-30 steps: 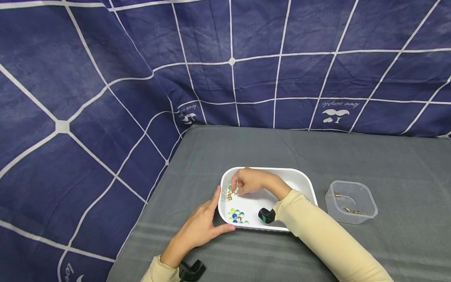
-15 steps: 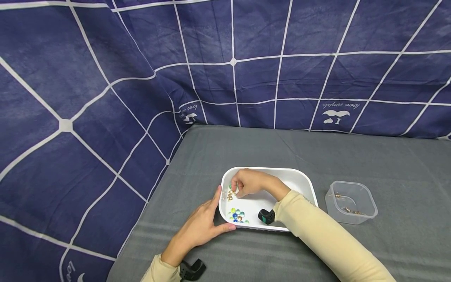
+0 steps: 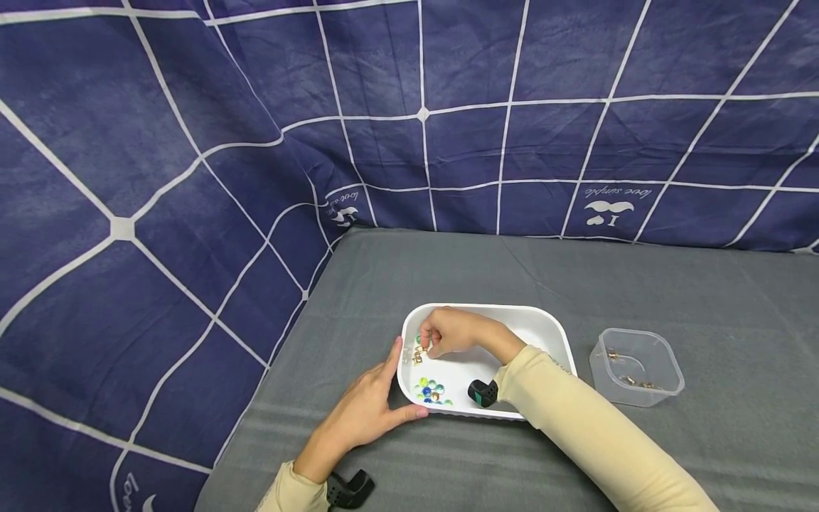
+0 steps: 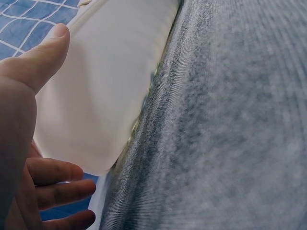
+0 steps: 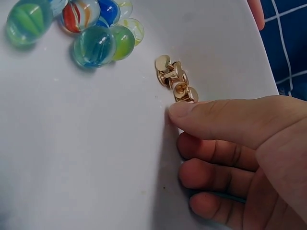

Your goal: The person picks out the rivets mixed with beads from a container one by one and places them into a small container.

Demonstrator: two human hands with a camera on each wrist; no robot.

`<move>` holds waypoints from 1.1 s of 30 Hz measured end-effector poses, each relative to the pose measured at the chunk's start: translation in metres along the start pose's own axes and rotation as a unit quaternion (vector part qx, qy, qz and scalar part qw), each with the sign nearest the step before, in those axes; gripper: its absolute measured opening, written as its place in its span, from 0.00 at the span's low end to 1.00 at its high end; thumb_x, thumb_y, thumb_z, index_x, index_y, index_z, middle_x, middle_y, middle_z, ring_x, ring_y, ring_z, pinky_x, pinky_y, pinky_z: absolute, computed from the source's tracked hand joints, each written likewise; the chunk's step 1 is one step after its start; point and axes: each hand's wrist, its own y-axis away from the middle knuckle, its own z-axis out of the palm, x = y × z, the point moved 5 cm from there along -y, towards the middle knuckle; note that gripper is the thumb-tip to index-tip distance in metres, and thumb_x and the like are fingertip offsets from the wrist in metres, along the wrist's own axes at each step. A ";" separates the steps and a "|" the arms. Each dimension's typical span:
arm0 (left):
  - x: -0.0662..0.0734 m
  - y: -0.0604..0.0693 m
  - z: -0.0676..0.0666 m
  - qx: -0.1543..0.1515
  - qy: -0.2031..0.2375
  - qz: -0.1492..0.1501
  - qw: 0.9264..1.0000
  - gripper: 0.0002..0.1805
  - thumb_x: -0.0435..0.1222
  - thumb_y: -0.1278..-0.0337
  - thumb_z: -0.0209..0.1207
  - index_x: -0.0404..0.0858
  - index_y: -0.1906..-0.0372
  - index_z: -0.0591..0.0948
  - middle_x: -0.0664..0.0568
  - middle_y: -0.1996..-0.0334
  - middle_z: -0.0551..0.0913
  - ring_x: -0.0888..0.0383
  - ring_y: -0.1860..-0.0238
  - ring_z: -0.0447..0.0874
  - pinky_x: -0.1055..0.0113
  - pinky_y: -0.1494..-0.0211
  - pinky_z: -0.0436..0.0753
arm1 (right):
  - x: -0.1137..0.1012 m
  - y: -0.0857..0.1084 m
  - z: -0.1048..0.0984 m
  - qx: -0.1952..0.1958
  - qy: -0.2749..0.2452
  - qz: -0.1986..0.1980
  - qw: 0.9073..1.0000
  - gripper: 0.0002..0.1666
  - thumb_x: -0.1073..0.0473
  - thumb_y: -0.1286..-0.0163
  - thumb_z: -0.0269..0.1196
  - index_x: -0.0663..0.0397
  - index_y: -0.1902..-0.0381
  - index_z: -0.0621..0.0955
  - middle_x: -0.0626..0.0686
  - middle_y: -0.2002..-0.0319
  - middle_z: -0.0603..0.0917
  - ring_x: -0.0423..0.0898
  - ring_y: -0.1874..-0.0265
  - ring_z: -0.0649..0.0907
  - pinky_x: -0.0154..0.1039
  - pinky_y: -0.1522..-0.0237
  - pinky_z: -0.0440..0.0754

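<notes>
My left hand lies along the left end of the white tray, thumb at the near rim and fingertips by the left wall. In the left wrist view the left hand has its fingers spread beside the outer wall. Inside the tray, my right hand is at a small cluster of gold fasteners. From the right wrist view, the thumb of the right hand touches the edge of the gold fasteners; its index finger is hidden, so a pinch cannot be confirmed.
Several glass marbles lie in the tray's near left corner, and a green one is by the right hand. Right of the tray stands a clear plastic box with gold pieces inside. Blue gridded cloth hangs behind the grey surface.
</notes>
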 end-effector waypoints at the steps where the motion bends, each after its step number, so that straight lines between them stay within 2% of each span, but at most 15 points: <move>1: 0.000 0.000 0.000 0.000 0.001 -0.001 1.000 0.61 0.58 0.51 0.70 0.28 0.23 0.51 0.32 0.39 0.75 0.42 0.41 0.78 0.49 0.42 0.76 | 0.000 0.000 0.000 -0.002 0.000 0.000 1.000 0.06 0.68 0.43 0.70 0.55 0.71 0.82 0.39 0.85 0.69 0.32 0.85 0.67 0.26 0.79 0.62; 15: 0.001 -0.003 -0.001 -0.002 0.000 0.004 1.000 0.61 0.57 0.51 0.70 0.27 0.24 0.51 0.32 0.36 0.72 0.42 0.39 0.76 0.49 0.41 0.76 | -0.001 0.002 -0.006 -0.011 0.011 0.024 1.000 0.05 0.67 0.40 0.70 0.54 0.69 0.83 0.41 0.84 0.72 0.33 0.83 0.69 0.27 0.78 0.65; 24: -0.001 -0.002 0.000 0.000 0.001 -0.001 1.000 0.62 0.58 0.51 0.70 0.28 0.23 0.51 0.33 0.36 0.73 0.43 0.39 0.76 0.49 0.41 0.76 | -0.004 0.004 -0.006 -0.012 0.017 0.017 1.000 0.05 0.65 0.39 0.70 0.54 0.69 0.83 0.41 0.84 0.72 0.34 0.83 0.69 0.28 0.78 0.66; 33: 0.001 0.000 -0.002 0.000 -0.004 0.003 1.000 0.61 0.57 0.51 0.70 0.28 0.23 0.50 0.33 0.37 0.73 0.43 0.40 0.76 0.49 0.42 0.76 | -0.005 0.006 -0.008 -0.019 -0.007 0.020 1.000 0.05 0.65 0.38 0.70 0.54 0.68 0.82 0.41 0.85 0.72 0.33 0.84 0.70 0.28 0.79 0.66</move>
